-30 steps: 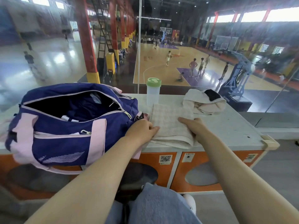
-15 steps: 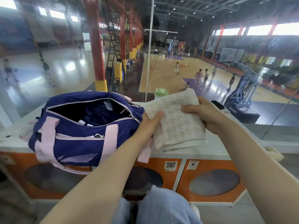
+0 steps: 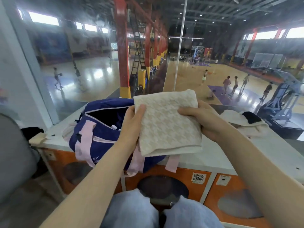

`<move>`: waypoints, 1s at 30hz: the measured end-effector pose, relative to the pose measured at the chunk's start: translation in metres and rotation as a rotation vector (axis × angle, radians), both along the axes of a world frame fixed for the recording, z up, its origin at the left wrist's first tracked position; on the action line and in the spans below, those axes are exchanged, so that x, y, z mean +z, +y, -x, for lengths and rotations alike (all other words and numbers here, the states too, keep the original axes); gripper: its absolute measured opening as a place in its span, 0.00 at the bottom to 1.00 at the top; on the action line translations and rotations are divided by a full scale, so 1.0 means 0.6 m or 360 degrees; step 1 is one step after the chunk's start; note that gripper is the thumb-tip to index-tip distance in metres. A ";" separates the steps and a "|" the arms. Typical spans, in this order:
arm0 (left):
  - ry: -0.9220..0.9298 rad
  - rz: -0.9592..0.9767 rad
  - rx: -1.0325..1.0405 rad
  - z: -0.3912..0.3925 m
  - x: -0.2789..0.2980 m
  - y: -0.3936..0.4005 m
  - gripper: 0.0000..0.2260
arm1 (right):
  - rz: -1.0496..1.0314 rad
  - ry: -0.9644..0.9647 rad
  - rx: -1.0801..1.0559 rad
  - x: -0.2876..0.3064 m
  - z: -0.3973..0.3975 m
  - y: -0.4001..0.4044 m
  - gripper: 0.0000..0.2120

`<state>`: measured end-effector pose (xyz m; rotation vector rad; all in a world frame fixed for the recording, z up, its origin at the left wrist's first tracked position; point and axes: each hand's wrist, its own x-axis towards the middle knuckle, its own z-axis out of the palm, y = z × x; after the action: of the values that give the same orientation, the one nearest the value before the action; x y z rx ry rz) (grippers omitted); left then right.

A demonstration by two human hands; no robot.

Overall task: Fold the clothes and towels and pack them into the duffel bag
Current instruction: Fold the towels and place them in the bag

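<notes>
A folded cream towel with a woven check pattern (image 3: 166, 122) is held in the air in front of me, over the right end of the bag. My left hand (image 3: 133, 124) grips its left edge with the thumb on top. My right hand (image 3: 202, 119) grips its right edge, fingers across the top. The navy and pink duffel bag (image 3: 98, 137) stands on the white counter (image 3: 205, 160) with its top zip open; dark cloth and something white show inside.
A crumpled cream garment with a black patch (image 3: 243, 122) lies on the counter at the right. A dark item on beige cloth (image 3: 32, 135) sits at the counter's left end. A glass wall stands right behind the counter. My knees in blue jeans (image 3: 136, 211) are below.
Both hands have lifted the folded towel off the counter and carried it left, up over the bag. The view has swung left; the green-lidded bottle is now hidden.
</notes>
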<state>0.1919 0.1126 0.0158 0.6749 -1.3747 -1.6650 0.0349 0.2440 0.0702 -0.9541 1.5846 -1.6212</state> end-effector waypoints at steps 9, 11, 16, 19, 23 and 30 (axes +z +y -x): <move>-0.0632 0.0363 0.0251 -0.085 -0.029 -0.126 0.10 | -0.0221 0.0052 -0.0018 -0.110 -0.045 -0.153 0.27; -0.0823 0.0366 0.0280 -0.098 -0.044 -0.152 0.15 | -0.0373 0.0382 -0.0147 -0.131 -0.057 -0.175 0.29; -0.1067 0.0737 0.0357 -0.130 -0.070 -0.187 0.15 | 0.0032 0.1638 -0.0462 -0.129 -0.084 -0.196 0.19; -0.1023 0.0979 0.0317 -0.137 -0.085 -0.189 0.09 | -0.0072 0.1764 -0.0011 -0.110 -0.100 -0.219 0.23; -0.0967 0.1198 0.0314 -0.143 -0.099 -0.190 0.07 | -0.0272 0.1779 0.0375 -0.092 -0.120 -0.258 0.27; -0.0893 0.1597 0.0275 -0.154 -0.076 -0.203 0.07 | -0.0543 0.1554 0.0503 -0.082 -0.109 -0.294 0.11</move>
<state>0.2842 -0.0090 -0.0301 0.6224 -2.1987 -0.4819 0.1003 0.0673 0.0208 -1.8283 2.0653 -0.6116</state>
